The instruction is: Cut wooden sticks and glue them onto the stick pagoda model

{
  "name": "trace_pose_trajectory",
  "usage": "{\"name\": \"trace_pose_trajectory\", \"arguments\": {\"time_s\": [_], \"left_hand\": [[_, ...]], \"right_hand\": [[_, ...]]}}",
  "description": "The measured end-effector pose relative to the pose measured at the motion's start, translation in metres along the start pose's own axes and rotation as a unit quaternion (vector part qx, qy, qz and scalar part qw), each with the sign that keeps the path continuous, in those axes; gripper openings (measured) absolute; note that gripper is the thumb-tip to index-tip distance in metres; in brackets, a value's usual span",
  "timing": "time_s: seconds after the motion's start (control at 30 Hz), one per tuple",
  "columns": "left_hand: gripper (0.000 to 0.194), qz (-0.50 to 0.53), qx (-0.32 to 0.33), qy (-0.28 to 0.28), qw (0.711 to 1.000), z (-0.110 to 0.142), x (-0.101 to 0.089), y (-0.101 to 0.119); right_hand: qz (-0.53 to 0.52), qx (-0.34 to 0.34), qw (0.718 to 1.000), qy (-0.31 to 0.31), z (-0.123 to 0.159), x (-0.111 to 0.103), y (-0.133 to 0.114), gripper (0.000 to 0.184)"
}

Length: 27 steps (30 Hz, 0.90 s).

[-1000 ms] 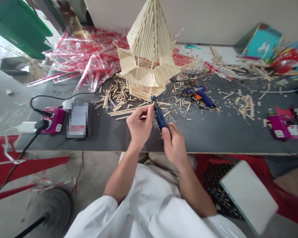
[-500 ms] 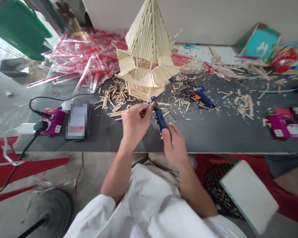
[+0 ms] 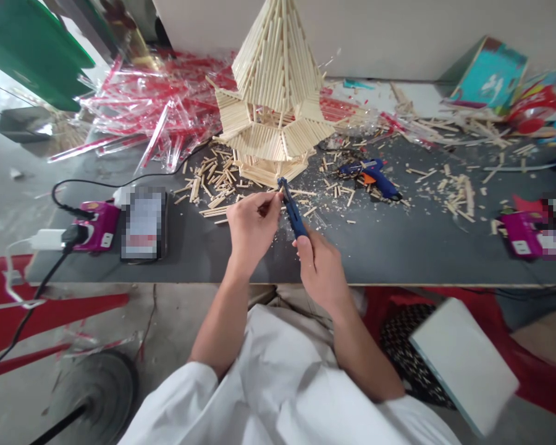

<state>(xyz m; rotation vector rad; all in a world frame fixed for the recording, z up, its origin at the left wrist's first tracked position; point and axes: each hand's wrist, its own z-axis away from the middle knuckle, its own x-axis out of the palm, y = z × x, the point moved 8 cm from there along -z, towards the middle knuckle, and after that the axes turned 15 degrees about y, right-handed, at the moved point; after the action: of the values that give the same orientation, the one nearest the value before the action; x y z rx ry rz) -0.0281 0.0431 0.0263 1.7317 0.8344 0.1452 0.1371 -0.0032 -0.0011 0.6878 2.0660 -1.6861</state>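
My right hand is wrapped round the handle of a blue plier-like hand tool, its narrow head pointing away from me. My left hand is closed in a pinch beside the tool's head. A tiny pale tip of a wooden stick seems to show at those fingertips, though most of it is hidden. Just beyond both hands stands a tiered, pagoda-like model built of thin wooden sticks, with a tall pointed roof. Loose cut stick pieces lie to the left of its base.
A blue glue gun lies right of the model among wood scraps. At left are a phone and a purple power strip with cables. Red-and-clear plastic wrappers pile up behind. Another purple power strip sits at the right.
The blue tool and my right hand have shifted slightly left, and the tool's head is closer to my left fingertips. My left hand stays almost in place.
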Motion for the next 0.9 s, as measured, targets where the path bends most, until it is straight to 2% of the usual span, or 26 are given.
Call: {"name": "trace_pose_trajectory", "arguments": {"time_s": [0.23, 0.4, 0.57, 0.9], "left_hand": [[0.030, 0.010, -0.004, 0.011, 1.000, 0.003, 0.004, -0.001], [0.030, 0.005, 0.004, 0.014, 1.000, 0.002, 0.009, -0.005], [0.029, 0.006, 0.007, 0.006, 1.000, 0.001, 0.012, -0.008], [0.032, -0.065, 0.069, -0.081, 0.992, -0.010, 0.012, 0.016]], "right_hand": [[0.008, -0.004, 1.000, 0.021, -0.002, -0.003, 0.002, 0.047], [0.064, 0.020, 0.998, 0.003, -0.005, 0.000, 0.006, 0.053], [0.057, 0.027, 0.998, -0.017, -0.008, 0.003, 0.010, 0.057], [0.055, 0.018, 0.998, -0.011, -0.008, 0.003, 0.009, 0.055]]}}
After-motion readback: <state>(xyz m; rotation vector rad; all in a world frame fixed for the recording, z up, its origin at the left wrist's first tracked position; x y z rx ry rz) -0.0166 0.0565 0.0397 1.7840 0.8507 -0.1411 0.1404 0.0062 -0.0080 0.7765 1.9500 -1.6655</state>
